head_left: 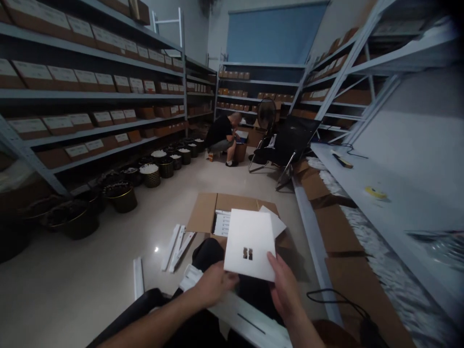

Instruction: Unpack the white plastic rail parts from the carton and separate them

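Note:
My right hand (284, 285) grips the right edge of a flat white panel (250, 232), thumb on top and fingers beneath. Two small dark cut-outs show near the panel's lower middle. Just below its lower left corner, my left hand (215, 285) has its fingers curled and slightly blurred; whatever they hold is hidden. Under my forearms, a long white slotted strip (242, 311) lies across my lap. Beyond the panel stands an open cardboard box (201, 212) containing several white strips (222, 223). Another white sheet (274, 221) leans out at its right side.
Several white strips (177, 247) lie on the floor left of the box. Dark baskets (123, 197) line the left shelving. A person (221, 137) crouches ahead, near a folding chair (290, 140) and a fan (266, 112). A worktop (395, 212) runs along the right, with a cable (340, 292) nearby.

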A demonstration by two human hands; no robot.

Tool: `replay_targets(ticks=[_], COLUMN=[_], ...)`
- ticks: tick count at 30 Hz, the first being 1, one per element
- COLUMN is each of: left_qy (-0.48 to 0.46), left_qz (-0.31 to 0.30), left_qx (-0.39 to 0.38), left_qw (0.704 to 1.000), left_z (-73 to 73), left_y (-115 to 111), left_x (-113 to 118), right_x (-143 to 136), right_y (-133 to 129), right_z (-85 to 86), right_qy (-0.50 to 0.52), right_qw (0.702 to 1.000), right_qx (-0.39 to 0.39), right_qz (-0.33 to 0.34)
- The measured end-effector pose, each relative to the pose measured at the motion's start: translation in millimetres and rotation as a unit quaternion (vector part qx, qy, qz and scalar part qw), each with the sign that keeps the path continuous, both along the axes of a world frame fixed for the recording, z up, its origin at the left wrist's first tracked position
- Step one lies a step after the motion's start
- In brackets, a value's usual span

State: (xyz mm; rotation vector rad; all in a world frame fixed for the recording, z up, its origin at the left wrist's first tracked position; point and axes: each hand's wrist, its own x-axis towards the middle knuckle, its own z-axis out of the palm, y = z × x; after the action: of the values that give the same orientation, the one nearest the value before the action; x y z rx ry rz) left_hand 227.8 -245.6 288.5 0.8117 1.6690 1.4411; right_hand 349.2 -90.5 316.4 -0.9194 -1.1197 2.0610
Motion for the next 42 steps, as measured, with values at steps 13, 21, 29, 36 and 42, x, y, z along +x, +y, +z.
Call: replay_targets(ticks=[13, 21, 29, 36, 42], left_qy=[-0.466, -0.466, -0.494, -0.522, -0.524], left_qz=[0.197, 0.193, 0.159, 0.138, 0.139], left_qx=[0.253, 0.228, 0.237, 0.22, 0.199], left_qw=[0.825, 0.833, 0.821, 0.812, 0.816], left_z=[36.2, 41.4, 40.4, 30.4, 31.8], left_y=[-3.2, 0.9, -3.0, -6.5, -5.9], left_x=[61.8, 63.5, 58.8, 54.2, 52.6], right_x=[-5.0, 3.5, -3.4, -3.6, -1.5], right_y=[-68.3, -75.5, -80.5, -81.1, -74.1], right_z=[-0.1, 2.9, 6.0, 2.2, -6.6], right_qy=[0.032, -0.02, 0.016, 0.022, -0.057], right_qw=[0.999, 0.999, 0.999, 0.999, 0.997], right_qx=[0.003, 0.035, -0.043, -0.045, 0.054], right_qz=[0.007, -0.025, -0.025, 0.007, 0.006])
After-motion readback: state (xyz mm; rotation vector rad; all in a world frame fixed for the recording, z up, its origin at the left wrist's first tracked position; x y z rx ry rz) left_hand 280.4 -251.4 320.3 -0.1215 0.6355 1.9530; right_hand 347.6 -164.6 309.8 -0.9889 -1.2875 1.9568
